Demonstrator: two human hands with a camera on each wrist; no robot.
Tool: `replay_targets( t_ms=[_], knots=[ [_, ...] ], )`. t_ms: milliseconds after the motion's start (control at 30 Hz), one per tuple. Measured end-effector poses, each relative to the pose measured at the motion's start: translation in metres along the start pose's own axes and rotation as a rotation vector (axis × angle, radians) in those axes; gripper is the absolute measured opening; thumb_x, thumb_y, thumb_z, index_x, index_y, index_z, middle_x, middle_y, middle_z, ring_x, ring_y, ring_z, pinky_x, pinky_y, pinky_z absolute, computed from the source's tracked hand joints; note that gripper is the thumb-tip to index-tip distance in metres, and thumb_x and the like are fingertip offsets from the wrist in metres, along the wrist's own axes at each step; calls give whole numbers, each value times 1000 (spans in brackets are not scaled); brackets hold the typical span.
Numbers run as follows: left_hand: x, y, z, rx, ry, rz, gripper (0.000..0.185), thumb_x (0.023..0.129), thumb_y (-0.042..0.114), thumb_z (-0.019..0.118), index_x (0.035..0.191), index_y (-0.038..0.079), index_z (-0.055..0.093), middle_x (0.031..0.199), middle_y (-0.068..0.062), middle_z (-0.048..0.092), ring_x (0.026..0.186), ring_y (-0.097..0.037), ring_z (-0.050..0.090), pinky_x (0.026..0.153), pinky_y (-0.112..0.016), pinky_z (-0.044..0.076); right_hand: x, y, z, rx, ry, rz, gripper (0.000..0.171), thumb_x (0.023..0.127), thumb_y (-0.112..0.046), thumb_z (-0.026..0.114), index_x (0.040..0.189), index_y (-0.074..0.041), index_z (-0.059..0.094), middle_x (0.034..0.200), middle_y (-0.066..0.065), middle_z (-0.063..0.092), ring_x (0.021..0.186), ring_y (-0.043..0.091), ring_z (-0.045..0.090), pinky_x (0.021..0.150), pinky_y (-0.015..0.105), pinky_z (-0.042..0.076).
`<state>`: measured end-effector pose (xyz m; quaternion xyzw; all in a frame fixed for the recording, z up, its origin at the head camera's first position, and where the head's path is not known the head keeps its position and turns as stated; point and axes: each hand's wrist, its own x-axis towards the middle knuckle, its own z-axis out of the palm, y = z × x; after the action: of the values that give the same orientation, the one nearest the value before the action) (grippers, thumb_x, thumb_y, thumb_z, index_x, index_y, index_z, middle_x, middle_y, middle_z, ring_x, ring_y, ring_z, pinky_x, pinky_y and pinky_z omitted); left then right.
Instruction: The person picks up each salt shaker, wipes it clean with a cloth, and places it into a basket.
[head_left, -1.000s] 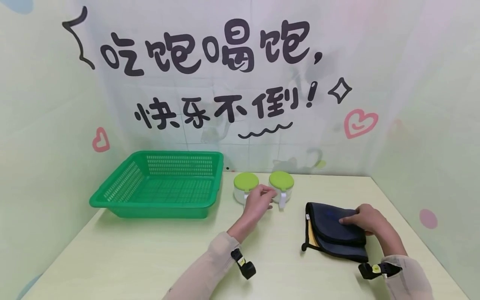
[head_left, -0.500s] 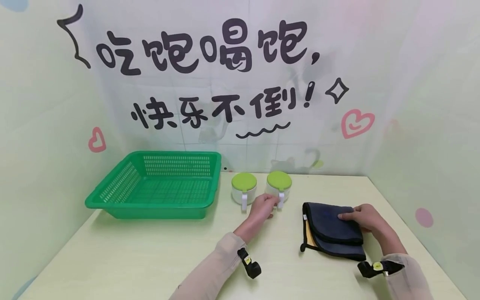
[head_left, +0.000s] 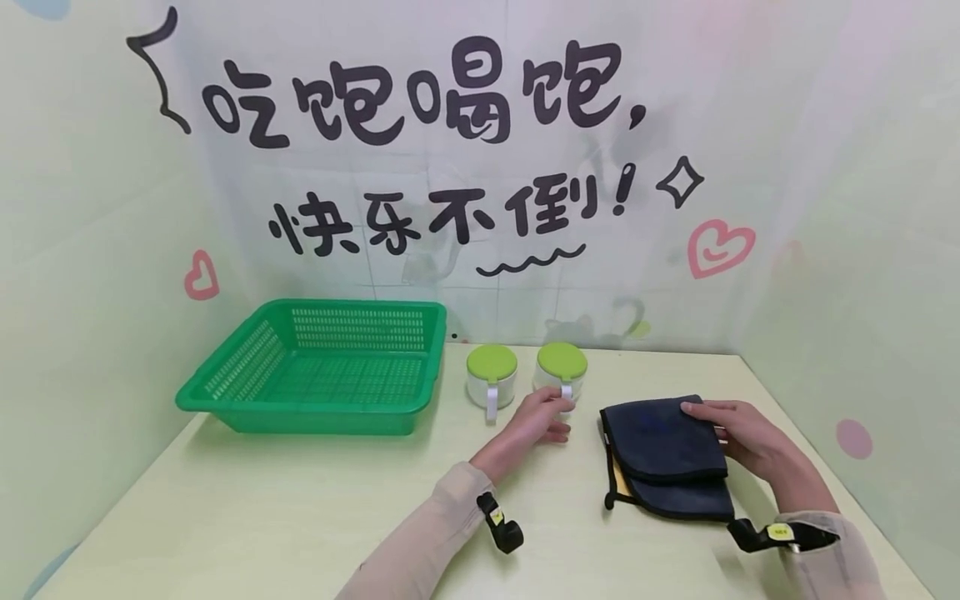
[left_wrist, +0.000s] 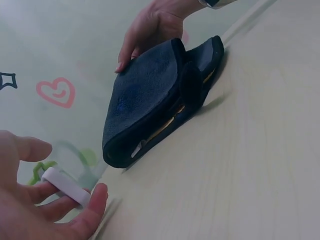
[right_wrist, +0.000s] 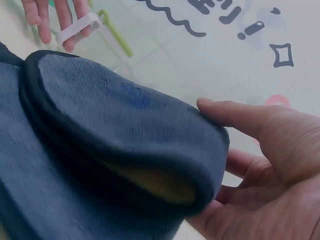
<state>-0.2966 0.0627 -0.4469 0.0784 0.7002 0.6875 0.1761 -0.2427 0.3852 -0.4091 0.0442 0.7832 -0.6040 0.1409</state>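
On the right of the table lies a folded dark blue cleaning cloth [head_left: 663, 437] with black edging, a hanging loop and a yellow inner side. My right hand [head_left: 757, 442] pinches its right side, thumb on top and fingers beneath, and that side is raised. My left hand [head_left: 528, 429] is at the right one of two lidded jars, a jar with a green lid [head_left: 562, 361]. In the left wrist view two fingers lie behind its white handle [left_wrist: 67, 186], with the thumb spread apart from it. The other green-lidded jar [head_left: 491, 364] stands just left.
A green perforated basket [head_left: 307, 403] stands at the back left of the pale table [head_left: 247, 508]. Behind the table hangs a printed backdrop [head_left: 420, 283], with similar light walls on both sides.
My left hand has moved from between the jars to the right jar's handle, and its fingers have spread. My right hand has raised the cloth's right side.
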Motion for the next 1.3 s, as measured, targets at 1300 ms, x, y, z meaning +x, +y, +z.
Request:
replay_targets(
  t_ms=[1300],
  knots=[
    [6, 0, -5, -77, -39, -10, 34, 104, 29, 50, 111, -2, 61, 99, -7, 63, 86, -17, 57, 84, -31, 58, -35, -59, 25, -264, 293, -311, 19, 100, -39, 66, 112, -25, 68, 91, -19, 66, 80, 6, 69, 73, 24, 57]
  ],
)
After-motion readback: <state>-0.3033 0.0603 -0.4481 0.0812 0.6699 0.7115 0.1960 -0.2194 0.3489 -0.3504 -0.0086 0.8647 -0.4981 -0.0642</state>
